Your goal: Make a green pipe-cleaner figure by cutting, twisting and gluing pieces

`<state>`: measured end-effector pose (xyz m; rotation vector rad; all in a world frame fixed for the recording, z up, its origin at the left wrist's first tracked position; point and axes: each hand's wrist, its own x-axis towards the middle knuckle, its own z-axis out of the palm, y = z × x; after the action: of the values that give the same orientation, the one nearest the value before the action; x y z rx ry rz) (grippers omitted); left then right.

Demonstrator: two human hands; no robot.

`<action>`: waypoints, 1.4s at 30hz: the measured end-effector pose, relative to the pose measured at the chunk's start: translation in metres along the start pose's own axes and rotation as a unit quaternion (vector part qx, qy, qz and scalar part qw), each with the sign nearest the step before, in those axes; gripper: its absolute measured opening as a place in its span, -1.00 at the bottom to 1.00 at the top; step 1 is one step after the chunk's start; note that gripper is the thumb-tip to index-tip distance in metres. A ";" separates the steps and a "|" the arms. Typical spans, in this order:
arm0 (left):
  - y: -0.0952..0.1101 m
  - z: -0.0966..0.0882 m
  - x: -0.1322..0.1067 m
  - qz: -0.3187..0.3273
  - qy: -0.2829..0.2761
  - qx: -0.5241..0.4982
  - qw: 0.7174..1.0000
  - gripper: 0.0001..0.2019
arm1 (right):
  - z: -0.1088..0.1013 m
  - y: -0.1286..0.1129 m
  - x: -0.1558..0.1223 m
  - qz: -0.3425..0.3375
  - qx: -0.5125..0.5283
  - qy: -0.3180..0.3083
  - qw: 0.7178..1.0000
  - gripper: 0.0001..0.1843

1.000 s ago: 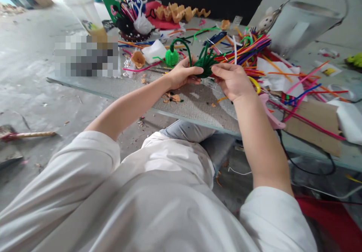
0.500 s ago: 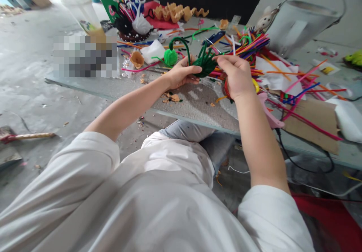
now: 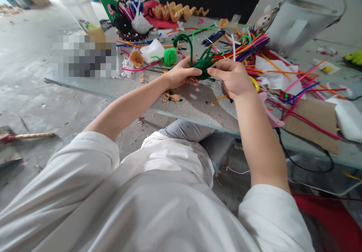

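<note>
My left hand (image 3: 181,75) and my right hand (image 3: 233,78) both hold a bundle of dark green pipe cleaners (image 3: 203,66) above a grey work surface (image 3: 198,105). The right thumb and fingers pinch the bundle from the right. A green loop of pipe cleaner (image 3: 183,43) arcs up from behind my left hand. Just beyond it lies a green yarn ball (image 3: 170,57). A heap of multicoloured pipe cleaners (image 3: 243,52) lies beyond my right hand.
A metal pail (image 3: 299,22) stands at the back right, near a cardboard sheet (image 3: 311,126) and a pink plastic piece (image 3: 271,112). Egg-carton cups (image 3: 175,12) and a plastic cup (image 3: 80,12) stand further back. A black cable (image 3: 305,158) hangs below the surface edge.
My right hand has moved left and lower, from the top of the green bundle to a pinch at its right side, closer to my left hand.
</note>
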<state>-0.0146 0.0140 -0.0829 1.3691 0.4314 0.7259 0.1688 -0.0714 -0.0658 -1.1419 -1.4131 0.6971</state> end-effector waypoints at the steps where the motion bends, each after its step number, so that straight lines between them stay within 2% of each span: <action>1: 0.000 0.000 0.000 -0.001 0.000 0.000 1.000 -0.60 | 0.000 -0.001 0.000 0.007 0.014 -0.002 1.000 -0.61; 7: 0.001 0.001 0.000 -0.015 0.009 -0.014 1.000 -0.58 | -0.002 0.000 0.003 0.025 0.072 0.014 0.997 -0.63; 19: -0.001 0.000 0.001 -0.015 -0.001 -0.007 1.000 -0.58 | 0.002 -0.004 0.000 -0.007 -0.024 0.006 1.000 -0.62; 24: -0.003 0.000 0.002 -0.010 -0.001 -0.007 1.000 -0.60 | 0.001 0.001 0.001 -0.024 -0.068 0.005 0.997 -0.70; 28: -0.004 0.001 0.003 -0.007 0.009 0.009 1.000 -0.62 | 0.001 0.007 0.001 -0.018 -0.025 -0.007 1.000 -0.74; 34: -0.003 0.003 0.002 -0.012 0.015 0.014 1.000 -0.61 | 0.003 0.005 0.003 0.032 0.073 0.003 0.997 -0.73; 42: -0.002 0.003 0.000 -0.016 0.012 0.023 1.000 -0.62 | -0.002 0.009 0.006 0.048 0.065 0.011 0.997 -0.72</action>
<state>-0.0122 0.0118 -0.0839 1.3936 0.4909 0.7101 0.1738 -0.0635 -0.0709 -1.1186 -1.2813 0.8298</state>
